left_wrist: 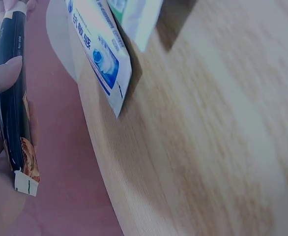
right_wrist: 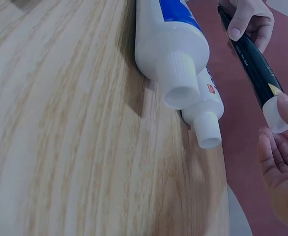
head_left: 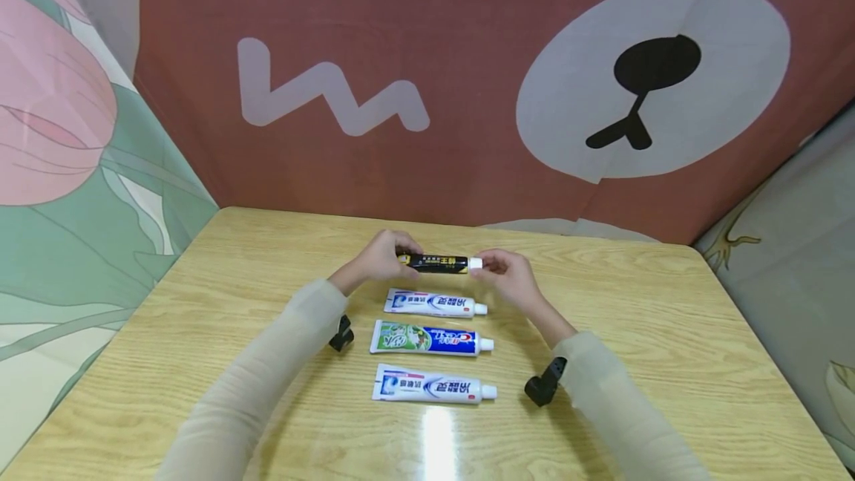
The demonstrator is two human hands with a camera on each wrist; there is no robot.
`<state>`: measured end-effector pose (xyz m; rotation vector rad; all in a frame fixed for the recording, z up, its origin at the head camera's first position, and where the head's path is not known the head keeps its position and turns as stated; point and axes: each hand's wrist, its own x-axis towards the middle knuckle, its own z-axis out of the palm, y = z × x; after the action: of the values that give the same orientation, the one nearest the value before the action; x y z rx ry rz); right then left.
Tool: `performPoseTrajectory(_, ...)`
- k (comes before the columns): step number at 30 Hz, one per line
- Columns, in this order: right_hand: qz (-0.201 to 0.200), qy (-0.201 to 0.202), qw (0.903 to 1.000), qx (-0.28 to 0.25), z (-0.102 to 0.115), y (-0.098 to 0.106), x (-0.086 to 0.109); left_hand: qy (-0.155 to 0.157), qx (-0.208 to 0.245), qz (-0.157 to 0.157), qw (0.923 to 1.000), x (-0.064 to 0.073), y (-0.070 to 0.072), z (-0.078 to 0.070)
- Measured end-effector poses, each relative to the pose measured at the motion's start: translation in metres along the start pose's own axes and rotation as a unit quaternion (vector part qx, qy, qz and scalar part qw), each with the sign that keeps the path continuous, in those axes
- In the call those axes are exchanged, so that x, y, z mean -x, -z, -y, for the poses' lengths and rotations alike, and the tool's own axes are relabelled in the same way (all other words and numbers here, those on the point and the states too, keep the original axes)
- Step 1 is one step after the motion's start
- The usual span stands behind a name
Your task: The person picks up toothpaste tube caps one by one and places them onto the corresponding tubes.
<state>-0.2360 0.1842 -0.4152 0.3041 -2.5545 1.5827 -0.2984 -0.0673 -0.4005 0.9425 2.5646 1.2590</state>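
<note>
A black toothpaste tube (head_left: 437,264) with yellow lettering is held level above the far part of the table, its white cap (head_left: 476,263) pointing right. My left hand (head_left: 384,257) grips the tail end, thumb laid along the side of the tube (left_wrist: 12,98) in the left wrist view. At the other end, my right hand (head_left: 510,277) pinches the cap (right_wrist: 275,117) between thumb and fingers. Just in front of the hands lies a white and blue toothpaste tube (head_left: 430,303), cap to the right.
Nearer to me, a green and blue toothpaste tube (head_left: 427,338) and another white and blue tube (head_left: 430,384) lie in a row on the wooden table (head_left: 267,258). A printed cloth (head_left: 374,177) hangs behind the far edge. Black cameras sit at both wrists.
</note>
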Motion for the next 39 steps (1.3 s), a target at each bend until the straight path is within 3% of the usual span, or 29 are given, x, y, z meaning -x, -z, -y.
performPoseTrajectory(5,-0.003,0.010,0.9999,0.012,-0.002,0.000,-0.001,-0.007,0.006,-0.002,1.0000,0.001,0.000,-0.001)
performPoseTrajectory(8,-0.001,-0.004,1.0000,-0.004,-0.003,0.000,-0.001,-0.008,0.010,-0.001,0.9999,0.001,0.000,-0.002)
performPoseTrajectory(12,0.007,-0.047,0.9968,-0.064,-0.003,0.003,0.000,-0.003,0.013,-0.002,0.9999,0.001,0.000,-0.003)
performPoseTrajectory(16,0.026,-0.029,0.9932,-0.110,-0.007,0.009,0.003,-0.001,0.008,-0.005,1.0000,0.001,0.000,-0.003)
performPoseTrajectory(19,0.032,-0.007,0.9938,-0.106,-0.010,0.010,0.004,-0.004,0.003,-0.007,1.0000,0.000,0.000,-0.003)
performPoseTrajectory(28,-0.009,-0.027,0.9996,-0.010,0.000,0.006,0.002,-0.017,0.006,0.004,0.9998,0.001,-0.001,-0.009)
performPoseTrajectory(31,-0.013,-0.039,0.9986,-0.034,0.002,0.008,0.003,-0.027,0.008,0.007,0.9996,0.001,-0.001,-0.010)
performPoseTrajectory(35,0.005,-0.021,0.9965,-0.081,-0.001,0.014,0.005,-0.029,0.009,0.006,0.9995,0.001,-0.001,-0.009)
performPoseTrajectory(39,0.031,-0.010,0.9964,-0.078,-0.004,0.017,0.006,-0.024,0.003,0.003,0.9997,0.001,0.000,-0.008)
